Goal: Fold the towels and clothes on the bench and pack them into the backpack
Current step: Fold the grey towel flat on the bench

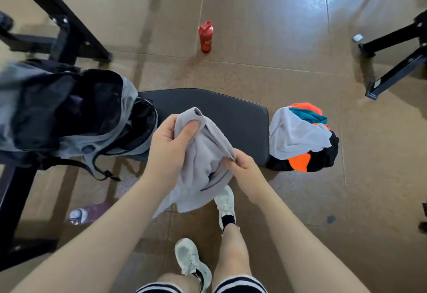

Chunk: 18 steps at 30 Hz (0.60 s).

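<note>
Left hand (pixel 169 140) and right hand (pixel 242 165) each keep a closed grip on the grey towel (pixel 203 154) (bunched) above the bench (pixel 231 117); backpack (pixel 76 112) open at left; clothes pile (pixel 302 138) at right.

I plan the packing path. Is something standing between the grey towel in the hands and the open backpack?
Nothing visible does. The grey towel hangs from both hands above the bench; the open backpack lies directly to its left.

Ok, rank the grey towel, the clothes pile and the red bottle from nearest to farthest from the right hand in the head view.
1. Grey towel: in the right hand's grip.
2. Clothes pile: on the bench's right end.
3. Red bottle: far off on the floor beyond the bench.
</note>
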Each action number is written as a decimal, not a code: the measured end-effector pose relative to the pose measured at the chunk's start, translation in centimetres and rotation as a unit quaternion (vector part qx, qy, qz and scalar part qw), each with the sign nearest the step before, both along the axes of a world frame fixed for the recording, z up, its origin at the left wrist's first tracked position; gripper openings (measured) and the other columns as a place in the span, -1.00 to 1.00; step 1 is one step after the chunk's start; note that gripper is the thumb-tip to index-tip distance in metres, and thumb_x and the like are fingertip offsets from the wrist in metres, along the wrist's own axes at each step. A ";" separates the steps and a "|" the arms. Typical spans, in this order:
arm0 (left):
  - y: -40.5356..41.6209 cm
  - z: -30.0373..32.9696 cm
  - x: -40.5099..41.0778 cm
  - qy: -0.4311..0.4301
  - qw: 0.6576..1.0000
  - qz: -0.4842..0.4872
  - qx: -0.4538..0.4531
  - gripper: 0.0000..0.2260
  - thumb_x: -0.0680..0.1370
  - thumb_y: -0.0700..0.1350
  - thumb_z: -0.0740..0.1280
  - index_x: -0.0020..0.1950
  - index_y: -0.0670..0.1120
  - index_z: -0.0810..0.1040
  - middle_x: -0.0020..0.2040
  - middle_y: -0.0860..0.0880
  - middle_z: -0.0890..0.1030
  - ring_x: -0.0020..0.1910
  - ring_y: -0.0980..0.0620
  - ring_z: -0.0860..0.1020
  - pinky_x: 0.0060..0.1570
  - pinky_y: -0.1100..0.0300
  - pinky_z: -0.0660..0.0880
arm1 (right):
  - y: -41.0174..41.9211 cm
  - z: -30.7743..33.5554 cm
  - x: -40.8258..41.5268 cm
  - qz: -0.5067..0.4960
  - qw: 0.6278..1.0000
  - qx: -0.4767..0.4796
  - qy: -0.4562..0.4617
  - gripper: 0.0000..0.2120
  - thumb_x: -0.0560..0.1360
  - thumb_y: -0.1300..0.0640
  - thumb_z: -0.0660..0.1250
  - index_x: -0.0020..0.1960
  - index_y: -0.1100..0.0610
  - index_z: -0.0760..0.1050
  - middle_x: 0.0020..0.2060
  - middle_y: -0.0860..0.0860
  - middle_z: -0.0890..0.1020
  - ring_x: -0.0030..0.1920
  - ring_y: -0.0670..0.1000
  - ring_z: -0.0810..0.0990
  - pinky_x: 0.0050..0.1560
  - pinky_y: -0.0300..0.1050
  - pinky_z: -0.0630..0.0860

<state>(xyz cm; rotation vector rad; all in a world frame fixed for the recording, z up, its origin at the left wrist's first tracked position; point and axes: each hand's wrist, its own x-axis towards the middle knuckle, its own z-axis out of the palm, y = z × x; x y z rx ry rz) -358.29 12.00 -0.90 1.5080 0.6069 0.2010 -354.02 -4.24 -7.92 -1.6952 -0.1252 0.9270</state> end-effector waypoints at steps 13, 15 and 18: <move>8.1 -26.1 7.6 0.107 0.944 0.110 0.291 -0.76 0.47 -0.05 0.39 -0.06 -0.12 0.37 -0.27 0.09 0.43 -0.26 0.07 0.40 -0.33 0.41 0.31 | 8.2 -21.0 17.2 0.012 0.957 -0.095 -0.275 -0.81 0.50 0.24 0.26 0.06 0.10 0.59 -0.10 -0.05 0.62 -0.06 -0.06 0.54 -0.17 -0.41 0.41; 8.5 -28.7 8.8 0.091 0.926 0.101 0.353 -0.75 0.49 -0.06 0.37 -0.03 -0.11 0.33 -0.21 0.03 0.45 -0.25 0.00 0.42 -0.32 0.26 0.23 | 8.9 -24.0 18.3 0.028 0.954 -0.103 -0.279 -0.80 0.49 0.20 0.29 0.09 0.07 0.56 -0.08 -0.06 0.60 -0.02 -0.04 0.53 -0.06 -0.26 0.44; 9.6 -31.7 10.4 0.178 0.841 0.088 0.503 -0.68 0.50 -0.14 0.33 0.21 -0.16 0.36 0.09 -0.15 0.48 0.06 -0.20 0.46 -0.03 0.04 0.31 | 8.5 -26.2 18.8 0.050 0.949 -0.122 -0.286 -0.60 0.43 0.08 0.41 0.25 0.05 0.44 0.08 -0.06 0.52 0.09 -0.06 0.48 0.17 -0.15 0.43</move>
